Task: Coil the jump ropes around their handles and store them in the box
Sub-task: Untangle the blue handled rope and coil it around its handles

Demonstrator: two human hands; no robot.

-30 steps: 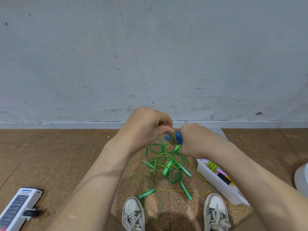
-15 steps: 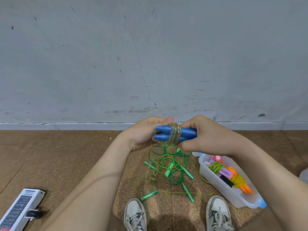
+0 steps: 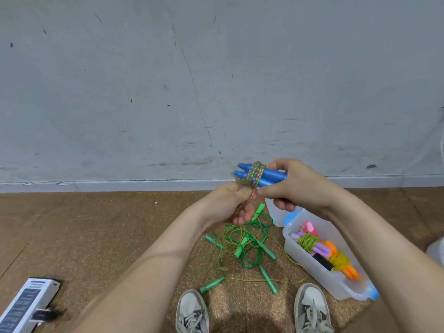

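The step in hand is the coiling of one jump rope, and it looks near its finish. The right hand (image 3: 302, 186) grasps the pair of blue handles (image 3: 274, 175), held side by side and roughly level at chest height in front of the wall, its fingers curled round their right-hand ends. Several turns of braided rope (image 3: 255, 175) are wound round the handles' middle, just left of that grip. The left hand (image 3: 236, 203) sits directly below the coil, its fingers closed on the strand that drops from the turns. How much of the strand is left is hidden inside the fist.

The next move, as I judge it, calls for the last length to be wound or tucked under a turn, tightly enough that the coil does not spring loose. The bundle then goes down and to the right into the clear plastic box (image 3: 322, 275), where other coiled ropes already lie. The tangled green jump ropes (image 3: 249, 239) on the floor, between the box and the left forearm, are not yet coiled
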